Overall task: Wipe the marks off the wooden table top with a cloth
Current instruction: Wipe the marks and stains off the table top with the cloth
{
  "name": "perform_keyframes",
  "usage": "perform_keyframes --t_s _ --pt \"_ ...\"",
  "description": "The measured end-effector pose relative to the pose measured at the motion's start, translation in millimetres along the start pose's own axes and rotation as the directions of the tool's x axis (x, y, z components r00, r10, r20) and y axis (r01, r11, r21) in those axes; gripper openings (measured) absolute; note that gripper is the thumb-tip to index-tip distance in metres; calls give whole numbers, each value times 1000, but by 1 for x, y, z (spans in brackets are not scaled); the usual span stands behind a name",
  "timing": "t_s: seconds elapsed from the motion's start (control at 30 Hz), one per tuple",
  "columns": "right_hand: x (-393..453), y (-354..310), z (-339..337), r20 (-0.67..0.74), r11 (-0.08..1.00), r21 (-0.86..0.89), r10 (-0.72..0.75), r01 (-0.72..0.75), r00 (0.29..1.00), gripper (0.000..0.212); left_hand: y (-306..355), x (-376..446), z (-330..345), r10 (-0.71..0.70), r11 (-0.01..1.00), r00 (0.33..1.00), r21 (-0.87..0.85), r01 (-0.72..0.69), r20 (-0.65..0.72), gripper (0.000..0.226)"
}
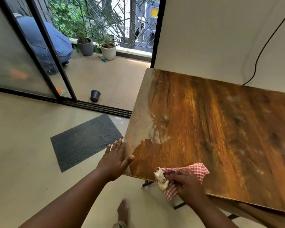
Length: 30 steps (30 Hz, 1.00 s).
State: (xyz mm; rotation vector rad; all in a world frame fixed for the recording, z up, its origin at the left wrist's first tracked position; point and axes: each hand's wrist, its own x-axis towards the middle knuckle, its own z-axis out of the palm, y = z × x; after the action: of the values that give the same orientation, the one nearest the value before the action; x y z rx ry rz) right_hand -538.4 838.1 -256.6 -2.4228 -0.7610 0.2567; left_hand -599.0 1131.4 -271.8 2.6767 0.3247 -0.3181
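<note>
Head view, right hand [188,184] fingers gripping cloth [197,170], left hand [114,159] flat against table [220,129] edge

A glossy wood-grain finish is shown on the table top [212,129], dulled by pale matt smears at the frame's centre. The cloth [192,170] is woven checked fabric. A rough dark mat [84,140] is seen on smooth, slightly shiny floor tiles [23,145].

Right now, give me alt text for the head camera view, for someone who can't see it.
A person's right hand grips a red checked cloth at the near edge of a wooden table top, where pale smears remain near its left side. The left hand rests flat against the table's left edge.
</note>
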Motion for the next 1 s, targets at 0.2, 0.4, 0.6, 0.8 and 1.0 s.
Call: perform_keyframes --t_s 0.2,0.4,0.6,0.8,1.0 --pt "4 -3 2 97 999 -27 37 -35 995 34 -19 -9 -11 126 985 990 114 -133 59 94" --pt "28 -70 51 124 997 3 -82 82 989 27 -51 -13 -13 280 892 947 322 -317 157 135" --pt "83 -132 93 113 997 6 -79 78 990 27 -76 -9 -27 244 903 955 320 -287 168 144" --pt "56 -120 76 209 994 -28 -97 106 973 25 -95 11 -50 226 890 948 349 -294 224 148" --pt "107 -105 68 96 991 -41 127 -123 987 29 -98 29 -58 301 840 924 394 -374 236 140"
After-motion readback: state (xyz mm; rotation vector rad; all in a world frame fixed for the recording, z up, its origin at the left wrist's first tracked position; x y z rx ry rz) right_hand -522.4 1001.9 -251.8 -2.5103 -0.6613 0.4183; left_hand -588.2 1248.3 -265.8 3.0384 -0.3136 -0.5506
